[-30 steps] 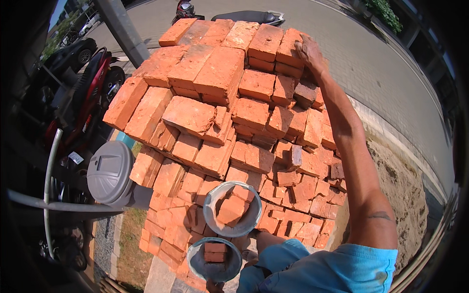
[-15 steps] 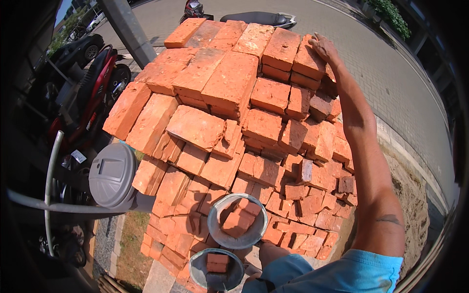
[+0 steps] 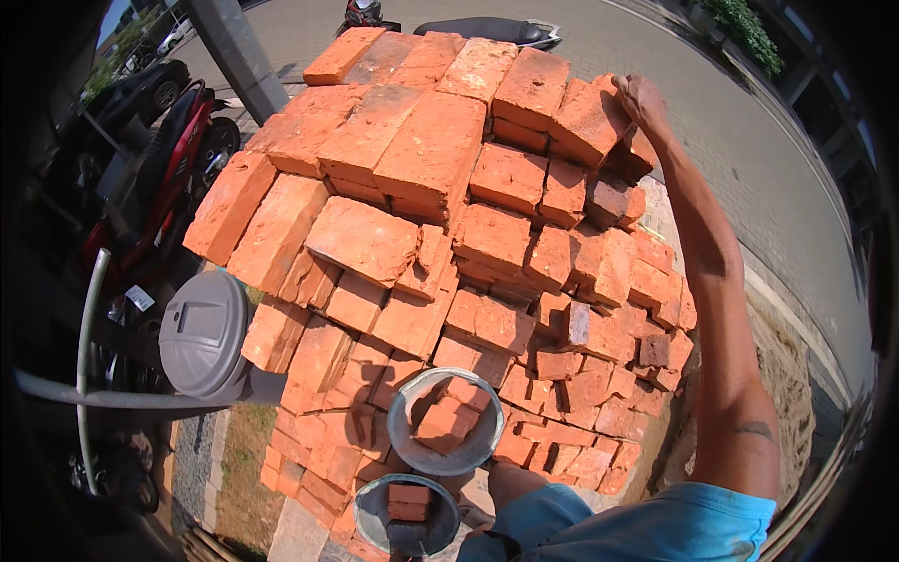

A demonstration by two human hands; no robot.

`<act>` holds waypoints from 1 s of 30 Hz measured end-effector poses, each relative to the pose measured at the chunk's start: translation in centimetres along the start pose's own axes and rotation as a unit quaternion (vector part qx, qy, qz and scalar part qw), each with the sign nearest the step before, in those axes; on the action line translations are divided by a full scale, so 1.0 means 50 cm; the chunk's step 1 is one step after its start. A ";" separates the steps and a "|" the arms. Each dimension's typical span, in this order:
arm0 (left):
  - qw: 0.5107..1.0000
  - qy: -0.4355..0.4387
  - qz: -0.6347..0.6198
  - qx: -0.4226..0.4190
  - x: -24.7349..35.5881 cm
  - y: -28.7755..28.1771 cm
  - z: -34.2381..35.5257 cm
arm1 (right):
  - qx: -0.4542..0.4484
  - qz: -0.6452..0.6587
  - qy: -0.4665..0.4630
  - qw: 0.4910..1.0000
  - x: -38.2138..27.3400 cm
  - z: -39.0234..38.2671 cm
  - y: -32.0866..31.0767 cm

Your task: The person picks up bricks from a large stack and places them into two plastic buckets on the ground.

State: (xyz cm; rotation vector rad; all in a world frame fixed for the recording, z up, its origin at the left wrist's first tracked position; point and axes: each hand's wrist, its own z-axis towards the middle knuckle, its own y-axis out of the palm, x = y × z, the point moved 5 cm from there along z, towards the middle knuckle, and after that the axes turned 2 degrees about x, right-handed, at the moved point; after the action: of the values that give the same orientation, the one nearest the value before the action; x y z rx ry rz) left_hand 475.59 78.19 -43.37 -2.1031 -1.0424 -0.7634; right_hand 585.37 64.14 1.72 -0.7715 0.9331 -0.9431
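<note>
Brick (image 3: 592, 117), orange and rough-faced, lies at the upper right edge of the stack, skewed against its straight-set neighbour, its blocky near end turned toward the viewer. The right hand (image 3: 643, 99) grips its far right corner, fingers bent over the edge, their tips partly hidden. The left hand is out of view, so its fingers cannot be told. Around the brick, the stepped pile of bricks (image 3: 431, 140) shows pitted, dusty clay faces, some chipped or darkened, crumbling into broken lumps lower right. Two round grey buckets, the upper bucket (image 3: 482, 440) and the lower bucket (image 3: 371, 510), hold brick pieces. Beyond stand a smooth, grey lidded bin (image 3: 201, 323), a grainy sand heap (image 3: 777, 403) and a straight grey post (image 3: 234, 56).
</note>
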 end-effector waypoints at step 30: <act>0.952 -0.202 -0.197 0.121 0.032 0.037 0.013 | 0.006 0.155 -0.178 0.972 -0.066 -0.205 -0.164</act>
State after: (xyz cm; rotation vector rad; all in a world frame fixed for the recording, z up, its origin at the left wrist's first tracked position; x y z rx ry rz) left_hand 478.08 78.55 -43.14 -1.8987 -1.7207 -0.3545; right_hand 572.53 62.46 5.73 -0.7292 0.7039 -0.5140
